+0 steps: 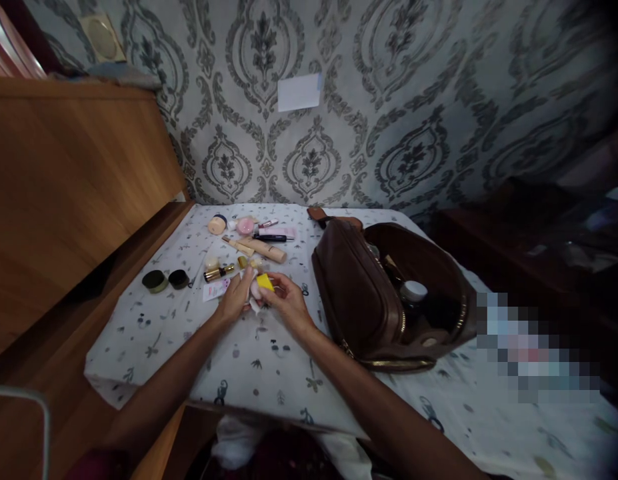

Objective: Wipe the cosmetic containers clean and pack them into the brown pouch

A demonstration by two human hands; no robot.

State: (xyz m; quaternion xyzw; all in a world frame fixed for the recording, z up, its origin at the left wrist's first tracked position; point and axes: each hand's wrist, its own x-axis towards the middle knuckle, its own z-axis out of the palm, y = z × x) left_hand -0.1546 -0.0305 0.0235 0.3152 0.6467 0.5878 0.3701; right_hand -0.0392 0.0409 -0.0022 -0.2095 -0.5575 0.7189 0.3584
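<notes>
My left hand (pixel 233 297) is closed around a crumpled white tissue or wipe (pixel 255 307), partly hidden by the fingers. My right hand (pixel 291 305) grips a small bright yellow item (pixel 265 283) that presses against the white material; its kind is not clear. Both hands meet just above the patterned white cloth (pixel 259 360). Beside my left hand lie a white and pink tube (pixel 216 289) and a black and gold lipstick-like tube (pixel 219 273). Behind the hands rest a beige tube (pixel 267 251) and a black slim tube (pixel 271 238).
An open brown leather bag (pixel 349 287) stands to the right, with a white-lidded jar (pixel 413 291) inside. Two round dark containers, one a green jar (pixel 155 281), lie at left. A pink round item (pixel 245 227) sits toward the patterned wall (pixel 309 160). A wooden cabinet (pixel 79 160) borders the left.
</notes>
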